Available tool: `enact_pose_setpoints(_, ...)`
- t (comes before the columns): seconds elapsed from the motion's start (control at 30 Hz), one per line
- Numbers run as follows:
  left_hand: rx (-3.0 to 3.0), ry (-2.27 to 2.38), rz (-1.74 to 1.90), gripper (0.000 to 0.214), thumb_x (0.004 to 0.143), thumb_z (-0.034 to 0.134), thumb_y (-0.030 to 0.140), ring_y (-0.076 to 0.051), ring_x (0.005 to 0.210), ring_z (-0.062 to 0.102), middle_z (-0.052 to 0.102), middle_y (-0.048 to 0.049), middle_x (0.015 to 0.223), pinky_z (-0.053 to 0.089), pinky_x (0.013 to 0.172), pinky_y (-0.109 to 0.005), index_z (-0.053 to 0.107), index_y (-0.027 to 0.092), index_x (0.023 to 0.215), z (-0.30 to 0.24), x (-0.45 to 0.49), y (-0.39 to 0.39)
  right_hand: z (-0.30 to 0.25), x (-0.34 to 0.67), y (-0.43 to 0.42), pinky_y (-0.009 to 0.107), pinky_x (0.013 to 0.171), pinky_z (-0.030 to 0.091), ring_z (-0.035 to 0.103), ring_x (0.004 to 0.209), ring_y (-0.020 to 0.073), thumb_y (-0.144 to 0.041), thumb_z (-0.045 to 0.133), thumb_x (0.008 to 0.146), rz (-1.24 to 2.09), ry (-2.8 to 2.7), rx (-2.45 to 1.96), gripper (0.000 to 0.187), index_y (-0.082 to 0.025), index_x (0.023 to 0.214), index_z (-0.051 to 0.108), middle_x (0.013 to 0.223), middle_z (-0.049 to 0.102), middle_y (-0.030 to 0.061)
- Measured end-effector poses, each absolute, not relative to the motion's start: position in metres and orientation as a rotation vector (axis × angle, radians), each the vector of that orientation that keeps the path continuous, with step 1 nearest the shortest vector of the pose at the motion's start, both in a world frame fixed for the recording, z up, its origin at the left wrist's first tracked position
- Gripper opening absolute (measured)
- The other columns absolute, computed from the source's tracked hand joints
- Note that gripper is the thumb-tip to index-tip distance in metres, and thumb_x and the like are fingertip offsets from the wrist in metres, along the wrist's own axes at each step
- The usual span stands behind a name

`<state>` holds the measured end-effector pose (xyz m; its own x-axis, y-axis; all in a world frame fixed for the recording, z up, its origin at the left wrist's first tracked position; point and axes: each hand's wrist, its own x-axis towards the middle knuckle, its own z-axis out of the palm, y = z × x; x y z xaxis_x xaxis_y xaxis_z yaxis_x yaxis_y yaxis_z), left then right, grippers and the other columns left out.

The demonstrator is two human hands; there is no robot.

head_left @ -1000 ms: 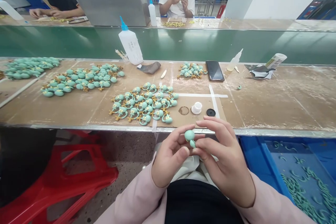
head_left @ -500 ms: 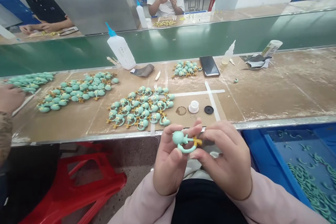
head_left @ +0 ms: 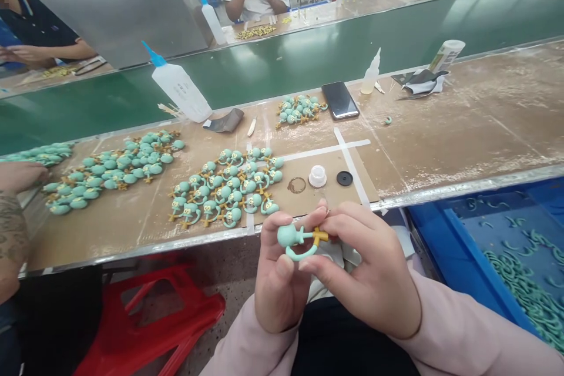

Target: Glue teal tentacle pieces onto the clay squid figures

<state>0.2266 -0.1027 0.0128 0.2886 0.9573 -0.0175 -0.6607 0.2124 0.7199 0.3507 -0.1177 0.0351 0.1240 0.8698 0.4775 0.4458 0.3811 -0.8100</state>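
The teal rubber figure (head_left: 294, 237) was held over the person's lap, just short of the bench edge, its long axis nearly level. Its round head pointed to the person's left, its yellow crosspiece (head_left: 321, 236) right, with a curved teal strip looping beneath. The left hand (head_left: 282, 273) and right hand (head_left: 363, 264) pinched it between fingers and thumbs. Rows of matching figures (head_left: 222, 188) covered the brown workbench (head_left: 467, 129), and a blue bin (head_left: 445, 220) of loose teal strips (head_left: 524, 288) sat alongside.

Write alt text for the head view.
Left hand and right hand hold a teal toy figure with a yellow crosspiece above a workbench bearing matching figures. A blue bin of loose teal parts sits right.
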Motion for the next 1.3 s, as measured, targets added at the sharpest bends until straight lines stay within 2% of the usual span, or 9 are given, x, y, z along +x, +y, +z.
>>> enact_pose_setpoints(0.4,0.715,0.404,1.201,0.025,0.087,0.064,0.037,-0.028,0.125,0.057,0.073,-0.0046,0.117,0.045,0.104,-0.051,0.063,0.034,0.111,0.012,0.225,-0.103,0.038,0.35,-0.12,0.029,0.067,0.044,0.054,0.074,0.0153,-0.03,0.075,0.079,0.481,-1.525,-1.209,0.019,-0.015,0.086,0.066,0.08,0.06,0.0044)
enact_pose_setpoints(0.63,0.814,0.304,1.203,0.023,0.09,0.061,0.026,-0.021,0.127,0.056,0.073,-0.0011,0.119,0.044,0.107,-0.04,0.061,0.033,0.112,0.012,0.222,-0.1,0.04,0.349,-0.124,0.031,0.068,0.045,0.057,0.076,0.0174,-0.037,0.074,0.081,0.405,-1.558,-1.201,0.025,-0.015,0.09,0.067,0.083,0.063,0.0062)
enact_pose_setpoints(0.8,0.888,0.324,1.208,0.024,0.084,0.069,0.035,-0.027,0.126,0.057,0.074,-0.0022,0.116,0.046,0.104,-0.047,0.061,0.034,0.107,0.016,0.218,-0.103,0.041,0.352,-0.124,0.031,0.074,0.049,0.062,0.082,0.0178,-0.044,0.073,0.082,0.338,-1.595,-1.139,0.031,-0.015,0.091,0.067,0.088,0.066,0.0067)
enact_pose_setpoints(0.93,0.847,0.399,1.266,0.021,0.081,0.072,0.036,-0.029,0.121,0.061,0.077,-0.0026,0.107,0.049,0.1,-0.048,0.064,0.033,0.101,0.021,0.22,-0.107,0.043,0.353,-0.125,0.03,0.074,0.05,0.063,0.083,0.0173,-0.038,0.073,0.083,0.314,-1.598,-1.118,0.024,-0.016,0.093,0.067,0.087,0.068,0.006)
enact_pose_setpoints(1.07,0.839,0.407,1.232,0.023,0.078,0.075,0.034,-0.033,0.121,0.06,0.077,-0.0032,0.106,0.048,0.101,-0.055,0.064,0.032,0.098,0.021,0.218,-0.105,0.044,0.352,-0.126,0.03,0.073,0.051,0.063,0.082,0.0173,-0.037,0.073,0.083,0.312,-1.576,-1.116,0.022,-0.017,0.091,0.067,0.086,0.068,0.0056)
enact_pose_setpoints(1.3,0.967,0.34,1.142,0.023,0.085,0.068,0.035,-0.03,0.129,0.053,0.073,-0.0011,0.117,0.041,0.106,-0.058,0.06,0.037,0.106,0.013,0.208,-0.1,0.041,0.352,-0.128,0.032,0.073,0.05,0.063,0.083,0.0178,-0.034,0.076,0.081,0.353,-1.554,-1.114,0.023,-0.017,0.091,0.065,0.088,0.069,0.0063)
